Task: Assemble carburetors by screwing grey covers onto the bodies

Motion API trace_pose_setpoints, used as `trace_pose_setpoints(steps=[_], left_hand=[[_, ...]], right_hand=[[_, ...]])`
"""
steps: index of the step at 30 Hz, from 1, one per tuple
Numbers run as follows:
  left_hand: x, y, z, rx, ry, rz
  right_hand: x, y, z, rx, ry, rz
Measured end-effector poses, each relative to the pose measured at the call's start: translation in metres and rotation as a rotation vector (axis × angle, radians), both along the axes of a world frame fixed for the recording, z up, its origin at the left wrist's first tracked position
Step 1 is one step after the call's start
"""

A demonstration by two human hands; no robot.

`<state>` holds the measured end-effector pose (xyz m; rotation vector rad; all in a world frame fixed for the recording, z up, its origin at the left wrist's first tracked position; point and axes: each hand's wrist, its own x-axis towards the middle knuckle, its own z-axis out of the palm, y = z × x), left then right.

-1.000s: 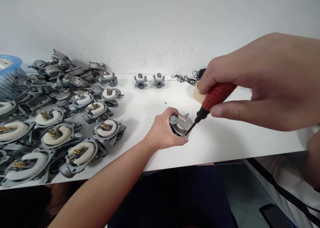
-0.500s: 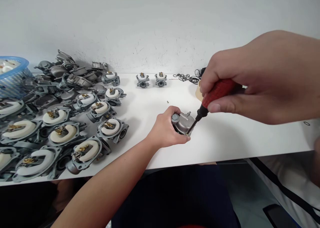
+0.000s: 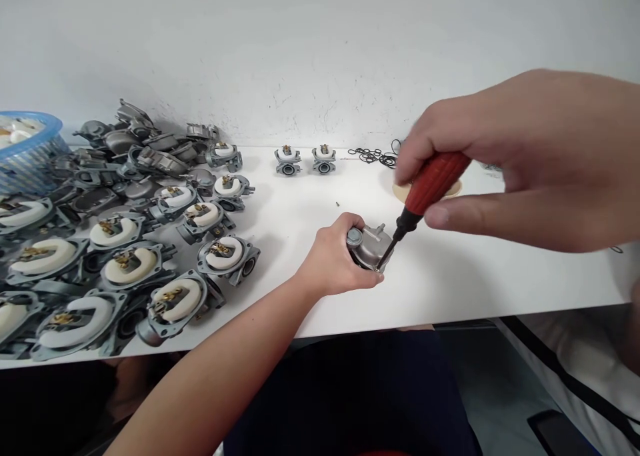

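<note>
the left hand (image 3: 340,263) is wrapped around a round gray part (image 3: 373,249), with its thumb along the front. the round gray part sits on the white table (image 3: 295,243). the right hand (image 3: 540,163) is up and to the right of the round gray part, and it grips a red screwdriver (image 3: 435,186) by the handle. the red screwdriver leans, and its thin tip touches the front edge of the round gray part, just beside the left thumb.

behind the round gray part lies a tiny metal bit (image 3: 337,204). farther behind it are two small parts (image 3: 325,159) and some black rings (image 3: 367,155). a cream ring (image 3: 453,191) is behind it to the right, partly hidden. to its left are many open parts (image 3: 130,266), then a blue basket (image 3: 30,163) far left.
</note>
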<state>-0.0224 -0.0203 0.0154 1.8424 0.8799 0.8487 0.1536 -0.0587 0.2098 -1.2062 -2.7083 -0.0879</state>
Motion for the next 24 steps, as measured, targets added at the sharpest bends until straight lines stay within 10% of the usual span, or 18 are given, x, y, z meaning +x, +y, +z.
trace_pose_setpoints(steps=[24], left_hand=[[0.000,0.000,0.000,0.023,0.029,0.027]], right_hand=[[0.009,-0.013,-0.011,-0.039,0.187,-0.069]])
